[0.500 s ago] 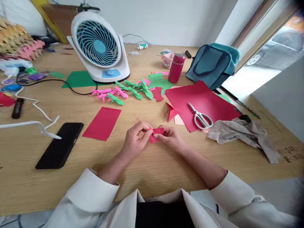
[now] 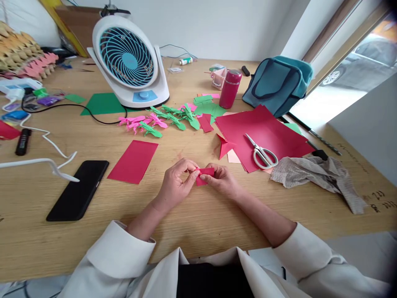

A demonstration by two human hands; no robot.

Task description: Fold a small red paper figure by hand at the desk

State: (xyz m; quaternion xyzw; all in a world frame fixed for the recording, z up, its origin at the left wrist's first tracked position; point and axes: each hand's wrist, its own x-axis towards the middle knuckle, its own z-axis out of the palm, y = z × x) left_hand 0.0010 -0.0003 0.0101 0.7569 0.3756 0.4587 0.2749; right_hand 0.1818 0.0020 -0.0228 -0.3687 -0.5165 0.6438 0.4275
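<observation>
A small folded piece of red paper (image 2: pixel 206 171) is held between my two hands, a little above the table (image 2: pixel 198 225). My left hand (image 2: pixel 179 181) pinches its left end between thumb and fingertips. At the other end, my right hand (image 2: pixel 223 181) grips it, thumb in front and fingers behind. Part of the paper is hidden by the fingers. A stack of red paper rectangles (image 2: pixel 134 161) lies to the left of my hands. To the right are a folded red paper piece (image 2: pixel 225 147) and large red sheets (image 2: pixel 263 130) with white-handled scissors (image 2: pixel 262 152) on top.
Pink and green folded paper figures (image 2: pixel 155 120) lie beyond my hands, before a white fan (image 2: pixel 127 58). A black phone (image 2: pixel 79 190) lies at left. At right are a crumpled grey cloth (image 2: pixel 310 174), a red flask (image 2: pixel 230 89) and a teal bag (image 2: pixel 277 85).
Almost nothing differs. Both hands keep the same grip on the small red paper, with only a very slight shift of the fingers.
</observation>
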